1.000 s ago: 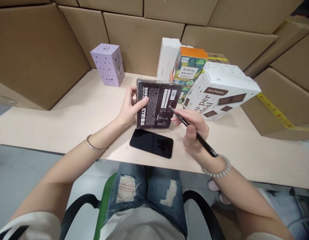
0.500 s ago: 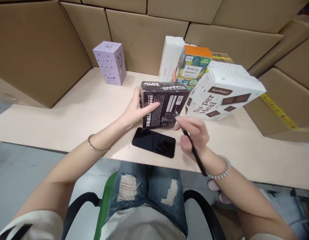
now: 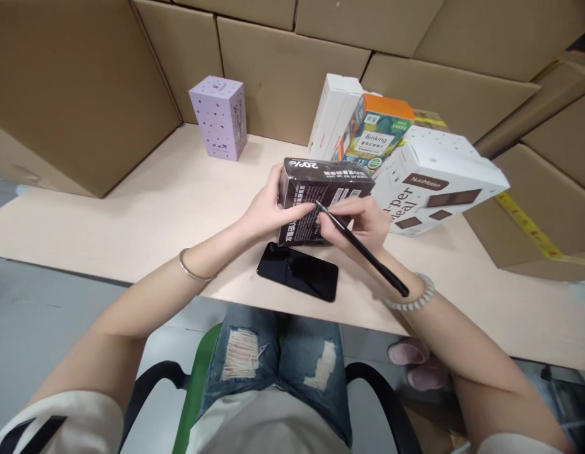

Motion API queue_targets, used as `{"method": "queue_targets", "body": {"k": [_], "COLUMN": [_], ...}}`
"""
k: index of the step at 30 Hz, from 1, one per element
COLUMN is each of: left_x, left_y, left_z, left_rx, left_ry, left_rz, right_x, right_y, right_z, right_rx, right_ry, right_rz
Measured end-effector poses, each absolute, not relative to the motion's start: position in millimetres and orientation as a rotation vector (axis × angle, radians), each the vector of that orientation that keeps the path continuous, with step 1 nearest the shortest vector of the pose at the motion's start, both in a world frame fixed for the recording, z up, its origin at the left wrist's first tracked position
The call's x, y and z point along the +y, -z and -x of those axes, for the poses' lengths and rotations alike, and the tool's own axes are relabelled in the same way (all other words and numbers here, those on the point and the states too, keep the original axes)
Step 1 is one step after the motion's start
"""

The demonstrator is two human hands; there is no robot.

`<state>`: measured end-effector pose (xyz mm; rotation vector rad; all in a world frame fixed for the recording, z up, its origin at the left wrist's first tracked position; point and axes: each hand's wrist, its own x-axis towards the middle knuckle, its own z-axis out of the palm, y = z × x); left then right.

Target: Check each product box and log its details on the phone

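Observation:
My left hand (image 3: 272, 208) grips the left side of a dark brown, shrink-wrapped box (image 3: 302, 217), thumb across its printed face. The box stands on the table, its face of small text towards me. In my right hand (image 3: 361, 221) is a slim black pen (image 3: 368, 255), pinched between thumb and fingers. Its tip is at the box's face near my left thumb; whether it touches cannot be made out. The right hand covers the lower right part of the box. Just in front of the box lies a black smartphone (image 3: 297, 271), screen up.
A white Super Meal box (image 3: 444, 183), an orange and green Binking box (image 3: 375, 135) and white boxes (image 3: 335, 113) stand behind and to the right. A purple box (image 3: 220, 120) is at the back left. Large cardboard boxes (image 3: 292, 75) wall the table's far side.
My right hand has moved left with the pen, bringing its tip from the box's right part to its middle near my left thumb. The whole view has shifted slightly.

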<state>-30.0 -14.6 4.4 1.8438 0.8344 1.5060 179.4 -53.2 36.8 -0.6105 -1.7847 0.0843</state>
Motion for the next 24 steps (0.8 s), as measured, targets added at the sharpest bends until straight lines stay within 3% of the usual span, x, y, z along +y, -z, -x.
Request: {"method": "queue_targets", "body": {"k": [4,13,20,24], "left_x": [-12.8,-14.5,-5.9,6.8], "left_y": [-4.2,-7.4,-9.9,-8.8], "left_z": [31.7,31.2,45.2,54.9], "left_rx": [0.828,0.788,0.951,1.036], "left_ry": [-1.463,-1.440,-1.555,-1.642], "left_rz": [-1.852,-1.789,-1.785,-1.762], "right_x": [-53.8,-62.0,-63.4,-58.7], "right_y": [-41.2,-45.2,-49.5,-42.9], "right_z": [-165.0,-161.6,-178.2,-209.1], "right_rx": [-1.707,-1.799,-1.961,-2.065], "right_ry": [-0.181,-0.025,-0.195,0.032], "right_rz": [0.652,0.747,0.758,0.825]}}
